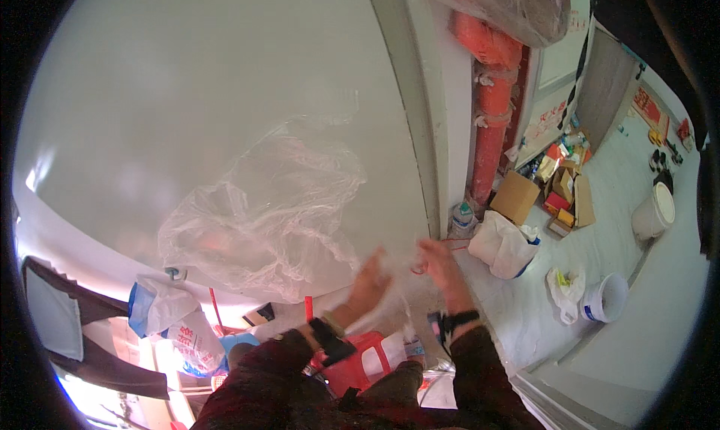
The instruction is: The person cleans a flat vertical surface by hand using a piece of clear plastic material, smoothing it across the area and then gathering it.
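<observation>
My left hand (368, 286) is raised in front of a large pale door panel (253, 64), its fingers bent and blurred. Crumpled clear plastic film (270, 216) spreads across the panel, its right edge reaching my left fingertips. Just to the right, my right hand (441, 264) has curled fingers, with a small red curved thing (417, 270) at them, too blurred to name. A faint translucent strip (406, 303) shows between and below the hands. Whether either hand grips the film is unclear. Dark straps circle both wrists.
A red stool (354, 368) stands below my hands. Plastic bags (185, 334) are at lower left. On the right are a red pipe (489, 149), a water bottle (463, 216), a white sack (500, 244), cardboard boxes (565, 196) and white buckets (610, 298) on the floor.
</observation>
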{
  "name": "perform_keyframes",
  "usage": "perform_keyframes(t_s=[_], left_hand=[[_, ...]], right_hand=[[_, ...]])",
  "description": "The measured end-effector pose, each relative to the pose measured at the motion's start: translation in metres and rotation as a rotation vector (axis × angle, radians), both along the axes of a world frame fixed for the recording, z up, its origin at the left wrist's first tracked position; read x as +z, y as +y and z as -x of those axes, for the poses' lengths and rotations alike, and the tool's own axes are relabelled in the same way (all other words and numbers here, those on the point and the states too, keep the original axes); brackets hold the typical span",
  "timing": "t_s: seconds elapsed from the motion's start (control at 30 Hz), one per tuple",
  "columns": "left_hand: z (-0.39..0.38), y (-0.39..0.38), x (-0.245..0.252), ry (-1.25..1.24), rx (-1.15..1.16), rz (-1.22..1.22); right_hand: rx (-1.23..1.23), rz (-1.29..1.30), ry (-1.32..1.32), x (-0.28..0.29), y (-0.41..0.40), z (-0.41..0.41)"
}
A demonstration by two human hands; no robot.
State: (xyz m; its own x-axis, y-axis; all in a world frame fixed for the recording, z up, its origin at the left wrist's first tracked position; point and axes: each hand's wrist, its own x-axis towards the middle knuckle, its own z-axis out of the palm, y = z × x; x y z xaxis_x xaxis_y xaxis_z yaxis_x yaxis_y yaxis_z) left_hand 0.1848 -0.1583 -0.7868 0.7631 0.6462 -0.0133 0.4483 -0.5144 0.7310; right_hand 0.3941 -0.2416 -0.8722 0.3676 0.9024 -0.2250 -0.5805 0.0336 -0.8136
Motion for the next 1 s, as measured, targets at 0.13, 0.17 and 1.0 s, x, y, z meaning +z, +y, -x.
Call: perform_keyframes(t_s=[0.13, 0.17, 1.0], left_hand=[[0.025, 0.079, 0.151, -0.05, 0.287, -0.803], [0.032, 0.092, 0.183, -0.043, 0.304, -0.918], [0.034, 0.17, 0.21, -0.094, 0.29, -0.973]], right_hand=[[-0.325, -0.162, -0.866, 0.153, 0.082, -0.039], [-0.518, -0.178, -1.458, 0.184, 0.098, -0.043], [-0.384, -0.611, -1.641, 0.272, 0.189, 0.001]])
